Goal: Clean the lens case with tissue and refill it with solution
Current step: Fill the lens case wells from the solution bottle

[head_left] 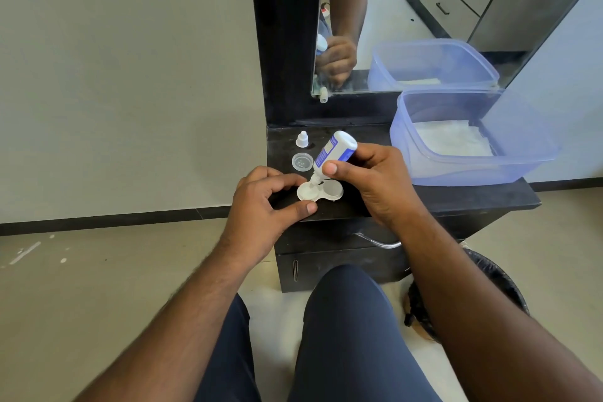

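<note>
A white two-well lens case (329, 191) lies on the black counter (456, 197). My left hand (267, 202) pinches the case's left end between thumb and forefinger. My right hand (375, 179) grips a white solution bottle (334, 152) with a blue label, tipped upside down, its nozzle pointing into the left well. The bottle's small white cap (302, 139) stands upright at the back of the counter. A clear round case lid (302, 161) lies just in front of it. White tissue (453, 137) lies folded in the blue box.
A translucent blue plastic box (489, 170) takes up the counter's right half. A mirror (424, 10) rises behind it. A black bin (509, 284) stands on the floor at the right. My knees sit below the counter's drawer (342, 266).
</note>
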`<state>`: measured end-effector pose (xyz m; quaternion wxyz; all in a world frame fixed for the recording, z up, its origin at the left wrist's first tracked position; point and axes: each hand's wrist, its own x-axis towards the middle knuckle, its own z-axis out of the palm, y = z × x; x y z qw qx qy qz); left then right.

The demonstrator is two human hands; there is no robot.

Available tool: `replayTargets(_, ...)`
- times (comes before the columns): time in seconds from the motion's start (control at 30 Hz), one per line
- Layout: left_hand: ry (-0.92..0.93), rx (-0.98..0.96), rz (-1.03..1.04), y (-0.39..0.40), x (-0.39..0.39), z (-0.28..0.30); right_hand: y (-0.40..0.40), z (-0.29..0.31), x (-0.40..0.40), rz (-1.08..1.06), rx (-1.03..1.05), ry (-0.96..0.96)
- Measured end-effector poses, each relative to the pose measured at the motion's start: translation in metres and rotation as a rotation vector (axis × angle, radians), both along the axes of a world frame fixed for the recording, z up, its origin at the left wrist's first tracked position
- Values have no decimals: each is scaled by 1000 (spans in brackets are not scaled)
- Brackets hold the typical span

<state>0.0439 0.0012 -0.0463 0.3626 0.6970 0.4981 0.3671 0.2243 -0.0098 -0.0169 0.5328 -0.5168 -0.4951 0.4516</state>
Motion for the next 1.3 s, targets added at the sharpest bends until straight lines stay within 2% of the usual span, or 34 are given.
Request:
replayTargets(0.37,0,2,6,1,1,-1,0,0,-1,-16,-13,-74)
replayTargets(1.3,-26,-2,22,0,2,0,2,-4,3,14,15,-122)
